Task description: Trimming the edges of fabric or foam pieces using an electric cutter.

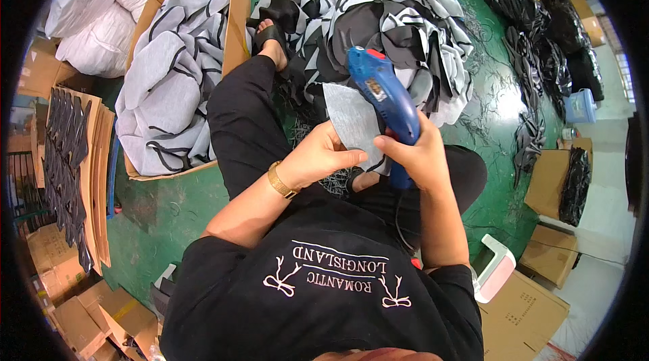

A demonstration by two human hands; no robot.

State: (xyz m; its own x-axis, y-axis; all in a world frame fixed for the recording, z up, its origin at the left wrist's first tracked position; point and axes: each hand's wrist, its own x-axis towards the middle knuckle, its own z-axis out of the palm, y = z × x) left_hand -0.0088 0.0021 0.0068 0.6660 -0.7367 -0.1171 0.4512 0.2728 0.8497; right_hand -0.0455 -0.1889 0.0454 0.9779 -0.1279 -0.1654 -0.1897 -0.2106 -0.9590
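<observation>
My right hand (424,157) is wrapped round the handle of a blue corded electric cutter (391,99) with a red patch near its far end. A dark cord runs back from it past my right forearm. Between the thumb and fingers of my left hand (312,158) is a light grey fabric piece (353,117) with a pale, curved outline. The cutter lies along the fabric's right side and hides part of it. My right thumb also rests against the fabric's edge. The cutter's working tip cannot be made out clearly.
A heap of grey and black fabric pieces (433,33) lies on the green floor ahead. Left of my leg stands an open cardboard box (238,30) full of grey fabric (165,84). Dark scraps (527,90) and black bags (564,23) line the right. White sacks (101,36) sit far left.
</observation>
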